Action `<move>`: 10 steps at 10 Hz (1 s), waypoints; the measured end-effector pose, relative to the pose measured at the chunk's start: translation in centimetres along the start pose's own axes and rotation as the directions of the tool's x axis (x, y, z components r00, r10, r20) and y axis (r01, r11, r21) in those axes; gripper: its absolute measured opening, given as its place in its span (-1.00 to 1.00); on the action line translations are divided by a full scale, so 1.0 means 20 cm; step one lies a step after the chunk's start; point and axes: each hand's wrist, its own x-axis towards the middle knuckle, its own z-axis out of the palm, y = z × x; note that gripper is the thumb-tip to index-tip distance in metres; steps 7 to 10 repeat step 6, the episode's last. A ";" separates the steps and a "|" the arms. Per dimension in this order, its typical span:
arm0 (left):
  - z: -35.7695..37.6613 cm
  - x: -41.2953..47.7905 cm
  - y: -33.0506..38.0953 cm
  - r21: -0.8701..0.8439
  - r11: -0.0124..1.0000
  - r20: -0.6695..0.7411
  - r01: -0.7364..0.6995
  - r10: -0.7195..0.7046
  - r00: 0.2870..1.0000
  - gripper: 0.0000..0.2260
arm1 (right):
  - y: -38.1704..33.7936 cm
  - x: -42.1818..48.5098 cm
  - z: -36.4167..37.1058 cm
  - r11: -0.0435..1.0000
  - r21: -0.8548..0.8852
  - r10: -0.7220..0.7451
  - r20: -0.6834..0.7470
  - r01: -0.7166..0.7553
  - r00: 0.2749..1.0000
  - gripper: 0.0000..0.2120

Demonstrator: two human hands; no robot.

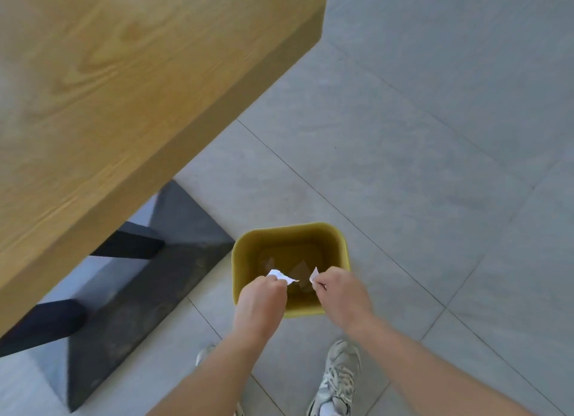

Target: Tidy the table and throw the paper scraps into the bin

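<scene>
Two hands hover over the bin, a yellow tub on the floor beside the table. Left hand pinches a white scrap; right hand pinches a smaller scrap. Inside the bin lie a few scraps (dim, hard to count).

- 1 table
- 2 black legs under it
- 1 bin
- 2 hands: left hand, right hand
- 2 pinched scraps, one per hand: left scrap, right scrap
- binned scraps: at least 2, too dim to count
- 2 shoes: left shoe, right shoe
</scene>
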 end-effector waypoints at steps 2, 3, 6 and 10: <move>0.19 0.11 -0.06 -0.014 1.000 -0.020 0.005 -0.005 1.000 -0.76 | 0.08 0.12 0.15 1.000 -0.025 0.017 0.042 -0.016 0.999 -0.81; 0.21 0.11 -0.08 -0.072 0.997 -0.060 0.042 -0.046 0.997 -0.73 | 0.10 0.14 0.17 0.999 0.007 0.039 0.040 -0.040 0.998 -0.72; 0.04 0.01 -0.07 -0.096 0.993 -0.135 0.073 -0.086 0.987 -0.65 | 0.01 0.09 0.01 0.999 0.001 0.048 0.007 -0.048 0.999 -0.65; 0.04 0.01 -0.07 -0.096 0.993 -0.135 0.073 -0.086 0.987 -0.65 | 0.01 0.09 0.01 0.999 0.001 0.048 0.007 -0.048 0.999 -0.65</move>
